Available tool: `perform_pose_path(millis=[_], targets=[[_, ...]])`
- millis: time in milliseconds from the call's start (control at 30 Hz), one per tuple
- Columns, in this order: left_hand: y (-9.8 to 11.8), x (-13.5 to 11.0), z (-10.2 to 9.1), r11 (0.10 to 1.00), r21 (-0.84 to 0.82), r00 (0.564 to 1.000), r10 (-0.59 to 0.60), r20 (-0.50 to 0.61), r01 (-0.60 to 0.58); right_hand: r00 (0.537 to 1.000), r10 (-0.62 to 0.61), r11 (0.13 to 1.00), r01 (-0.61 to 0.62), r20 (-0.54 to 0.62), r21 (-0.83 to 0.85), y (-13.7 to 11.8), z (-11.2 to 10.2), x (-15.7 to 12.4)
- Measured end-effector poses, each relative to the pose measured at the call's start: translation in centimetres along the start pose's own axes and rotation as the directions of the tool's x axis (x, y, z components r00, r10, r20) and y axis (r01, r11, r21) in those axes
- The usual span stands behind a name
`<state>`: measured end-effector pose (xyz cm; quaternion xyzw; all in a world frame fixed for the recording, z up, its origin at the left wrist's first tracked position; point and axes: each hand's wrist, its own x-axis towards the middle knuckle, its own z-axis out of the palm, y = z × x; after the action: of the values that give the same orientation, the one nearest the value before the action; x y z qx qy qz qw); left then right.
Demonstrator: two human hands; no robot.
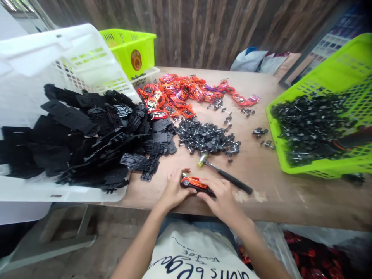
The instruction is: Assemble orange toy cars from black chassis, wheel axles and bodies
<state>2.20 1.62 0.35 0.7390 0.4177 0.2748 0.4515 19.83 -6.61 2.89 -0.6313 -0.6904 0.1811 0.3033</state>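
Both my hands hold a small red toy car (194,182) at the near edge of the wooden table (279,193). My left hand (173,190) grips its left end, fingers curled around it. My right hand (222,199) pinches its right end over the black base. A small hammer (225,175) with a yellow head and black handle lies just beyond the car. Behind it sits a heap of black wheel-and-axle sets (207,137). Further back lies a pile of red car bodies (186,95).
A tipped white crate (35,62) at left spills black chassis plates (95,135) onto the table. A green basket (343,73) at right holds more wheel sets (310,124). Another green basket (130,48) stands at the back. A bag (316,255) of red parts sits below right.
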Motion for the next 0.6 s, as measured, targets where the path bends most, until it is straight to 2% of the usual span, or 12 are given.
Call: perform_pose_path(millis=[67, 133, 233, 333, 433, 533, 600], targets=[[-0.2, 0.0, 0.3, 0.994, -0.101, 0.998, 0.054, 0.038, -0.05, 0.998, -0.05, 0.996, 0.048, -0.038, -0.072, -0.3, 0.8, -0.6], [-0.4, 0.2, 0.5, 0.984, -0.165, 0.995, 0.082, 0.049, -0.073, 0.994, -0.048, 0.996, 0.041, -0.093, -0.078, -0.4, 1.7, -0.7], [-0.4, 0.5, 0.6, 0.97, -0.237, 0.998, 0.06, 0.032, -0.05, 0.985, -0.028, 0.999, 0.021, -0.171, -0.04, -0.3, 2.6, -0.6], [0.3, 0.5, 0.5, 0.967, -0.253, 0.999, 0.042, 0.033, -0.032, 0.983, 0.02, 1.0, -0.016, -0.18, 0.026, -0.1, 2.7, -0.6], [1.8, -0.3, 0.8, 0.982, -0.183, 0.999, 0.043, -0.008, -0.044, 0.965, 0.095, 0.995, -0.096, -0.246, 0.006, 0.2, 2.2, -0.2], [3.4, -1.5, 1.8, 0.984, -0.175, 0.994, 0.005, -0.109, -0.025, 0.931, 0.062, 0.981, -0.124, -0.36, -0.151, 0.4, 1.9, 1.0], [3.9, -1.9, 2.4, 0.976, -0.215, 0.983, -0.067, -0.171, 0.029, 0.935, 0.045, 0.974, -0.12, -0.352, -0.193, 0.6, 1.7, 1.8]])
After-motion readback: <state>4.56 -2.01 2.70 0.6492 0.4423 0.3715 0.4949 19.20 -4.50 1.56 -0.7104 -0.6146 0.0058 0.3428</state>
